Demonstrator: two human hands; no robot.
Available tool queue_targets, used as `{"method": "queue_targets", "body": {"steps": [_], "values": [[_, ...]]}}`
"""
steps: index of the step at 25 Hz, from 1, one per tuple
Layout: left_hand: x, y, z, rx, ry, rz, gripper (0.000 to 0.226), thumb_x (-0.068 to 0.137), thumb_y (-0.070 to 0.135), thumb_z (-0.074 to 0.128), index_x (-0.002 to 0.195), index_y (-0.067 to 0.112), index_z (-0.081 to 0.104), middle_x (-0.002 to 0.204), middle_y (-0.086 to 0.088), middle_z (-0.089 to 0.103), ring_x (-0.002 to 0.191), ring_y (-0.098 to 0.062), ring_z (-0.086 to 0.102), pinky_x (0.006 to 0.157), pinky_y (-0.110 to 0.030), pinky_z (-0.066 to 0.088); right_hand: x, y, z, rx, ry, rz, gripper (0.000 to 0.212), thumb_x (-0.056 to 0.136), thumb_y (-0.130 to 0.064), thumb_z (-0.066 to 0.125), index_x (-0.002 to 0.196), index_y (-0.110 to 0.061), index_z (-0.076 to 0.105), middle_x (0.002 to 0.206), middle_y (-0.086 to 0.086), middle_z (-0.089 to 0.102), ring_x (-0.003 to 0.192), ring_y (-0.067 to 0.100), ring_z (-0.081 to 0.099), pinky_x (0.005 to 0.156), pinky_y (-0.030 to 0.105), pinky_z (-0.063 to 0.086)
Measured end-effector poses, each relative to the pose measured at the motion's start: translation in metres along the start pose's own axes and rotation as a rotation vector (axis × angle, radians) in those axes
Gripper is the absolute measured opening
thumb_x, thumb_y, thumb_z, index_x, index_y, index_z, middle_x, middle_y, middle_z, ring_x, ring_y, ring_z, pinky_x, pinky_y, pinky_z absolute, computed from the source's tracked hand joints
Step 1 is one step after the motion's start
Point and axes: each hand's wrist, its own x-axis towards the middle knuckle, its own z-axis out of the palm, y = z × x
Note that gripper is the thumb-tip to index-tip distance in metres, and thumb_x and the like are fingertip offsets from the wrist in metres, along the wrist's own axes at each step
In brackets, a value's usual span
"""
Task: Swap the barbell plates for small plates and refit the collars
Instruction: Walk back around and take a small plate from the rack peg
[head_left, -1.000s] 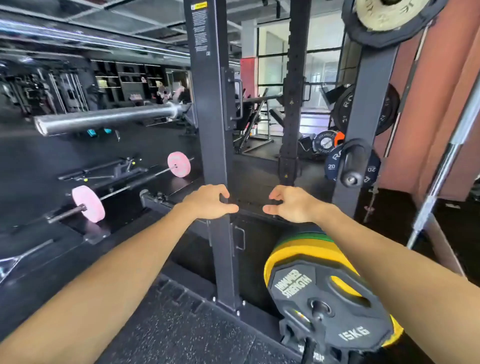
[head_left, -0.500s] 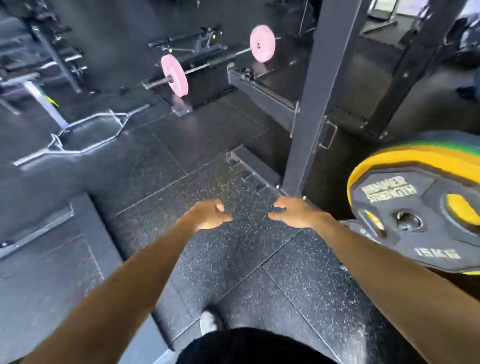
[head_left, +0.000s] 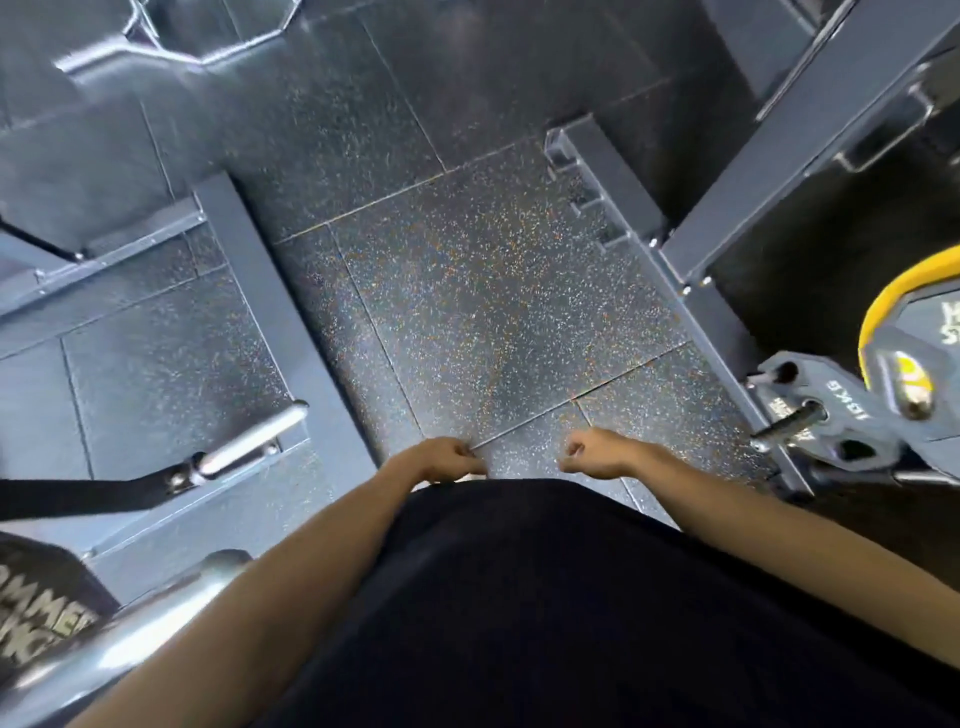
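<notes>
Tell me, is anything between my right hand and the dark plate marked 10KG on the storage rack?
Nothing visible: only bare speckled rubber floor separates the right hand from the dark 10KG plate, both hands empty.

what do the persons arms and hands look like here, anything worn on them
Both arms are bare along all that shows, with no sleeves in the frame. The left hand and the right hand wear no gloves, and no watch, band or ring can be seen at the wrists or fingers. The view is soft with motion blur, so small items could be missed. A black garment covers the body between the arms.
</notes>
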Motion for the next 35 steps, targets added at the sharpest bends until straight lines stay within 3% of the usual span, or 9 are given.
{"method": "queue_targets", "body": {"steps": [4, 10, 15, 17, 20, 27, 29, 33, 35], "values": [[0.018, -0.033, -0.044, -0.080, 0.042, -0.052, 0.056, 0.096, 0.046, 0.051, 0.127, 0.000, 0.057, 0.136, -0.016, 0.055, 0.123, -0.030, 0.052, 0.094, -0.030, 0.040, 0.019, -0.048, -0.024, -0.036, 0.004, -0.006, 0.031, 0.088, -0.037, 0.062, 0.110, -0.015, 0.066, 0.113, 0.004, 0.065, 0.103, 0.021, 0.060, 0.087, 0.030, 0.046], [0.044, -0.057, -0.092, -0.155, 0.000, -0.067, 0.057, 0.094, 0.048, 0.053, 0.128, 0.003, 0.056, 0.136, -0.014, 0.055, 0.123, -0.031, 0.051, 0.102, -0.035, 0.041, 0.071, -0.109, -0.088, -0.031, 0.069, -0.032, 0.030, 0.086, -0.039, 0.064, 0.109, -0.019, 0.064, 0.114, 0.004, 0.064, 0.102, 0.021, 0.060, 0.089, 0.032, 0.048], [0.080, -0.080, -0.144, -0.183, -0.105, -0.123, 0.054, 0.095, 0.046, 0.051, 0.124, 0.001, 0.060, 0.130, -0.015, 0.059, 0.120, -0.030, 0.055, 0.097, -0.034, 0.043, 0.138, -0.154, -0.152, -0.020, 0.015, -0.029, 0.029, 0.087, -0.038, 0.063, 0.108, -0.019, 0.064, 0.111, 0.001, 0.064, 0.099, 0.019, 0.060, 0.089, 0.032, 0.047], [0.102, -0.090, -0.189, -0.198, -0.117, -0.158, 0.050, 0.097, 0.040, 0.050, 0.127, 0.001, 0.058, 0.133, -0.017, 0.057, 0.122, -0.030, 0.054, 0.098, -0.034, 0.042, 0.169, -0.176, -0.189, -0.033, -0.018, -0.044, 0.030, 0.089, -0.036, 0.062, 0.110, -0.015, 0.065, 0.113, 0.003, 0.065, 0.099, 0.020, 0.059, 0.089, 0.032, 0.046], [0.127, -0.098, -0.280, -0.262, -0.004, -0.249, 0.049, 0.095, 0.045, 0.052, 0.126, 0.008, 0.058, 0.134, -0.013, 0.056, 0.123, -0.029, 0.052, 0.098, -0.032, 0.041, 0.210, -0.211, -0.261, -0.033, -0.033, -0.044, 0.034, 0.089, -0.032, 0.062, 0.112, -0.006, 0.064, 0.116, 0.015, 0.065, 0.104, 0.030, 0.061, 0.091, 0.039, 0.048], [0.195, -0.084, -0.477, -0.441, 0.324, -0.277, 0.038, 0.092, 0.040, 0.054, 0.118, 0.013, 0.061, 0.121, -0.012, 0.063, 0.113, -0.030, 0.057, 0.092, -0.032, 0.043, 0.288, -0.295, -0.432, -0.019, -0.002, -0.126, 0.029, 0.094, -0.032, 0.057, 0.116, -0.013, 0.059, 0.111, 0.004, 0.060, 0.091, 0.018, 0.056, 0.082, 0.033, 0.046], [0.217, -0.076, -0.514, -0.420, 0.336, -0.264, 0.036, 0.094, 0.038, 0.052, 0.119, 0.015, 0.060, 0.123, -0.012, 0.063, 0.113, -0.030, 0.058, 0.091, -0.032, 0.043, 0.317, -0.312, -0.466, 0.001, 0.002, -0.096, 0.029, 0.094, -0.034, 0.056, 0.116, -0.015, 0.059, 0.109, 0.002, 0.060, 0.087, 0.016, 0.056, 0.076, 0.030, 0.046], [0.273, -0.086, -0.616, -0.460, 0.275, -0.273, 0.036, 0.096, 0.036, 0.048, 0.123, 0.015, 0.060, 0.129, -0.011, 0.061, 0.118, -0.030, 0.055, 0.096, -0.031, 0.041, 0.371, -0.341, -0.525, -0.005, -0.069, -0.065, 0.032, 0.094, -0.033, 0.057, 0.116, -0.010, 0.060, 0.118, 0.008, 0.063, 0.105, 0.024, 0.061, 0.093, 0.038, 0.048], [0.307, -0.094, -0.698, -0.422, 0.245, -0.230, 0.036, 0.095, 0.038, 0.050, 0.121, 0.016, 0.061, 0.126, -0.009, 0.062, 0.117, -0.028, 0.056, 0.096, -0.030, 0.040, 0.402, -0.361, -0.569, 0.007, -0.070, -0.012, 0.033, 0.094, -0.031, 0.058, 0.116, -0.007, 0.062, 0.118, 0.011, 0.065, 0.106, 0.025, 0.062, 0.092, 0.036, 0.048]]}}
